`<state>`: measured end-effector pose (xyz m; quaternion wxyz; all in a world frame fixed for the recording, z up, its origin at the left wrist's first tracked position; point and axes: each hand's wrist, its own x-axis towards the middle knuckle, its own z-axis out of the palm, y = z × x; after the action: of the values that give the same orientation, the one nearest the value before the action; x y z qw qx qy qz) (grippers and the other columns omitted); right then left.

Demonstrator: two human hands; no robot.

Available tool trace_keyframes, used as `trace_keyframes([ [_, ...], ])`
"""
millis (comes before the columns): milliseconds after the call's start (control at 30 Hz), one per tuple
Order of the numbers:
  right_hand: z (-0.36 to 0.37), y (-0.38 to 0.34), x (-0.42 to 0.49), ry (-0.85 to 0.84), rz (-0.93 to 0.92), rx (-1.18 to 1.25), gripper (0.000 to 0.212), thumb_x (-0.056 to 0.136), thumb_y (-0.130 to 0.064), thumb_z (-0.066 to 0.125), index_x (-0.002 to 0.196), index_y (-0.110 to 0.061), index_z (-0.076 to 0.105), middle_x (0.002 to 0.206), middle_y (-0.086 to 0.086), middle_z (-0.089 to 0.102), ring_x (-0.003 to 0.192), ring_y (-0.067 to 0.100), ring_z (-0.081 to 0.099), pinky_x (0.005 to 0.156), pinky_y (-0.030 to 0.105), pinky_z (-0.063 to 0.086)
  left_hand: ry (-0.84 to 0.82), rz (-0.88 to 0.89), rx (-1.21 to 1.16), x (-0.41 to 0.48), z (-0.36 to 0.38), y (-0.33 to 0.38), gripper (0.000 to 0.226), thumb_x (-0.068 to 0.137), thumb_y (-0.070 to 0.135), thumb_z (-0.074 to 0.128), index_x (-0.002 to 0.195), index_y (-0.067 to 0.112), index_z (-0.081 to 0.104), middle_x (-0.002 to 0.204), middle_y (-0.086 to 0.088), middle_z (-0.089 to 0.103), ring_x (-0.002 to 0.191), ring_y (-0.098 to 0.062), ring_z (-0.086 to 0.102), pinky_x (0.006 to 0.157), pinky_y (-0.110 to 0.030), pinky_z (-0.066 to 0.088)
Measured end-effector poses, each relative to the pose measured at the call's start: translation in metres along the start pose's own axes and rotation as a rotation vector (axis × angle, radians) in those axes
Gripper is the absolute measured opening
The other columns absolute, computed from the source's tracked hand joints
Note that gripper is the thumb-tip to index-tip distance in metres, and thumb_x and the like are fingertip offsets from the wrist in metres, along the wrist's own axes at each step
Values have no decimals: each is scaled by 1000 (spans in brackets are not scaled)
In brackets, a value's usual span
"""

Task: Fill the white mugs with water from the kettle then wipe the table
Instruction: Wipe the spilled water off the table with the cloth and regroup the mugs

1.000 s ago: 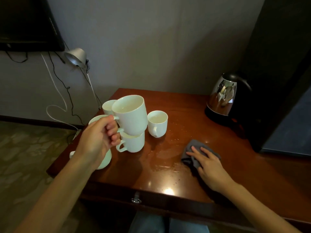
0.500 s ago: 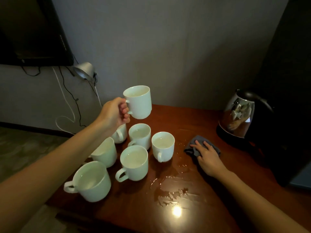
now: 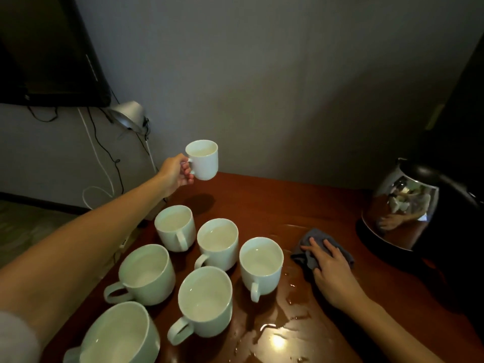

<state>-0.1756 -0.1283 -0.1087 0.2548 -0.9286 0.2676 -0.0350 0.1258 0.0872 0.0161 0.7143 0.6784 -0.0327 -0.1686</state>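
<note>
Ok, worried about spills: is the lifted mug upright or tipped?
Upright: the left hand holds the mug by its handle above the table, rim up, with water showing inside.

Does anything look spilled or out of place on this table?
Yes: spilled water shines on the table, in front of the rightmost standing mug and beside the right hand, which presses a grey cloth. The left hand holds one white mug in the air.

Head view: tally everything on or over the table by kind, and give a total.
White mugs: 7 (six on the table, one gripped in the left hand)
Kettle: 1
Grey cloth: 1 (under the right hand)
Total: 9
</note>
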Motion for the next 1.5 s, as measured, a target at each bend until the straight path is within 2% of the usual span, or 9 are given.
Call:
trace_keyframes([
  [300, 0, -4, 6, -22, -2, -18, 64, 95, -17, 41, 148, -35, 9, 158, -3, 3, 146, 18, -4, 117, 34, 5, 28, -32, 37, 73, -11, -28, 35, 93, 13, 35, 58, 12, 34, 34, 2, 37, 50, -21, 39, 55, -29, 40],
  [533, 0, -1, 13, -57, -76, -91, 61, 91, -18, 44, 140, -45, 21, 157, -16, -1, 146, 14, -5, 116, 30, -4, 35, -56, 45, 117, -17, -57, 35, 91, 14, 32, 57, 13, 29, 33, 3, 33, 51, -21, 30, 48, -26, 28],
  [667, 2, 0, 13, -6, -111, -57, 59, 87, -20, 44, 134, -46, 20, 154, -17, 8, 146, 14, 0, 114, 26, -6, 42, -60, 24, 125, -18, -65, 35, 92, 13, 32, 57, 13, 30, 34, 1, 33, 51, -21, 30, 50, -28, 28],
  [867, 3, 1, 15, 8, -116, -58, 61, 88, -13, 51, 136, -43, 27, 143, -23, -3, 141, 7, -2, 114, 28, -5, 28, -74, -6, 128, -19, -64, 35, 93, 13, 32, 58, 12, 30, 33, 2, 33, 52, -21, 30, 51, -27, 29],
  [1033, 5, 1, 14, -23, -104, -59, 61, 76, -31, 34, 136, -42, 31, 144, -23, -1, 141, 8, -1, 114, 28, -4, 27, -66, 5, 128, -20, -62, 36, 95, 14, 33, 59, 12, 32, 36, 0, 36, 53, -21, 33, 53, -28, 33],
  [1267, 2, -3, 14, -30, -75, -94, 60, 91, -17, 46, 139, -44, 23, 148, -24, -4, 145, 12, -5, 116, 30, -6, 63, 42, 378, 128, -25, -58, 39, 99, 24, 36, 64, 10, 42, 67, -12, 46, 55, -22, 45, 55, -29, 41],
  [1400, -1, -6, 14, -41, -50, -77, 61, 92, -17, 44, 142, -44, 23, 155, -20, 0, 145, 10, -7, 116, 30, -4, 132, 52, 604, 127, -31, -55, 43, 97, 40, 41, 91, 0, 54, 105, -26, 50, 60, -25, 53, 48, -28, 48],
  [1467, -4, -7, 10, -56, -35, -73, 62, 93, -16, 42, 145, -42, 19, 155, -20, 0, 145, 11, -7, 115, 30, -4, 239, 54, 709, 115, -28, -50, 55, 92, 47, 48, 112, -5, 53, 132, -29, 34, 87, -38, 59, 76, -40, 55],
  [1500, -5, -7, 8, -58, -49, -88, 63, 94, -16, 42, 146, -41, 18, 156, -17, 1, 145, 12, -6, 115, 29, -4, 291, 84, 716, 104, -25, -46, 57, 91, 45, 51, 121, -4, 49, 138, -26, 28, 103, -40, 55, 92, -43, 49],
])
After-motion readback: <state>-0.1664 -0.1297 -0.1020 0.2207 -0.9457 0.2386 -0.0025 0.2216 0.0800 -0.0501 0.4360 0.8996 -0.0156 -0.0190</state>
